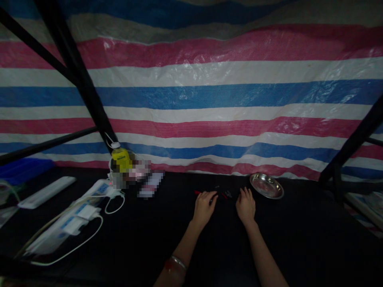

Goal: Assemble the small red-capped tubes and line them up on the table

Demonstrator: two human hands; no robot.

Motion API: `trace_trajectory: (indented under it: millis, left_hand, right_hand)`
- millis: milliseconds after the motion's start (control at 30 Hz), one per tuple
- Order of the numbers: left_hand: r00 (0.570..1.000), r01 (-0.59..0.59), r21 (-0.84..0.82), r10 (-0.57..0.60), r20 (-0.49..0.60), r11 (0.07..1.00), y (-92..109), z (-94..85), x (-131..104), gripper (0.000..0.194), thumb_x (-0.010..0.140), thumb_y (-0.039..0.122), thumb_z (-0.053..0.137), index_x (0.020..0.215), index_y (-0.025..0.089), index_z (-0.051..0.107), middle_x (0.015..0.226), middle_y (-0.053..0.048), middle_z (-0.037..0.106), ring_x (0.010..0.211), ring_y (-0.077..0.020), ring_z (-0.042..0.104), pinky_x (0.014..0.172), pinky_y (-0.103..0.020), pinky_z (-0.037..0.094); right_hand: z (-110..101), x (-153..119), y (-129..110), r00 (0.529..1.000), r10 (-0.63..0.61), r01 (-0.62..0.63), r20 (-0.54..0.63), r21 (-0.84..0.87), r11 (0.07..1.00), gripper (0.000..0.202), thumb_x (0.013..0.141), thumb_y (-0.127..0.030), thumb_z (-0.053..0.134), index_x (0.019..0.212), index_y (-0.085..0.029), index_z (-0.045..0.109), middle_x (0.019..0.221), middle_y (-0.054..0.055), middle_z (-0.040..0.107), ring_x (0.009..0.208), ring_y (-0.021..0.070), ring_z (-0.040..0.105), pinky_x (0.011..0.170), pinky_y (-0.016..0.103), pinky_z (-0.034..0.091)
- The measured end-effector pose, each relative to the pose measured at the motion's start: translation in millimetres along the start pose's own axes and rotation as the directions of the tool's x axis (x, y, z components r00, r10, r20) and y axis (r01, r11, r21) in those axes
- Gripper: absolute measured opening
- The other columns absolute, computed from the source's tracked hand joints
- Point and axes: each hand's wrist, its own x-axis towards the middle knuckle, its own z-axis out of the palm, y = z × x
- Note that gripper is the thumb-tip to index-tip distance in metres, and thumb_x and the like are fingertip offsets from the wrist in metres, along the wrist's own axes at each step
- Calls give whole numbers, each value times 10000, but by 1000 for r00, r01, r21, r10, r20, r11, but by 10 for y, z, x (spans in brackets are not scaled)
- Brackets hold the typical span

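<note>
My left hand rests on the black table, its fingers curved and its thumb a little apart from them. A small red piece sticks out past the far left side of this hand; whether it runs on under the fingers is hidden. Between my hands lie another small red piece and a few tiny greyish pieces, too small and dim to name. My right hand lies palm down with its fingers stretched forward and holds nothing visible. Just beyond it to the right is a round, shiny metal plate.
On the left lie a white power strip with plugged-in chargers and cables, a long white bar and a blue bin. A yellow bottle stands by a black post. Striped sheeting hangs behind.
</note>
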Motion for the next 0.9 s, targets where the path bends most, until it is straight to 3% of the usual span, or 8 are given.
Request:
trace_trajectory:
  millis: [200,567,733,900]
  left_hand:
    - [1000,1,-5,-1,4,1000,-4,9,-5,217,861,258,473,1003,223,633,949,-41,683,880,-192,605,828,-372,460]
    - [1000,9,10,-9,3,1000,20,-3,-4,217,857,269,479,992,222,641,917,-41,687,851,-194,612,822,-374,469]
    - [1000,-5,26,5,-8,1000,10,11,0,221,860,272,475,993,221,644,903,-44,691,841,-193,618,825,-377,469]
    - [999,-35,55,35,-1,998,45,-7,0,198,854,237,495,984,215,643,919,-37,694,841,-186,618,791,-361,480]
  right_hand:
    - [22,25,110,999,-25,28,-47,81,996,392,773,-139,328,978,-101,659,1072,169,623,1021,271,560,871,392,417]
    - [-83,56,210,991,77,-48,-111,244,969,321,751,-174,370,814,-104,677,829,154,658,815,260,591,778,390,456]
    - [-171,26,69,968,118,-23,-223,388,922,316,795,-252,390,873,-120,666,897,150,646,857,247,588,803,394,453]
    - [-213,-97,-278,957,80,96,-279,563,821,307,843,-332,425,924,-160,667,929,110,628,887,215,590,828,390,465]
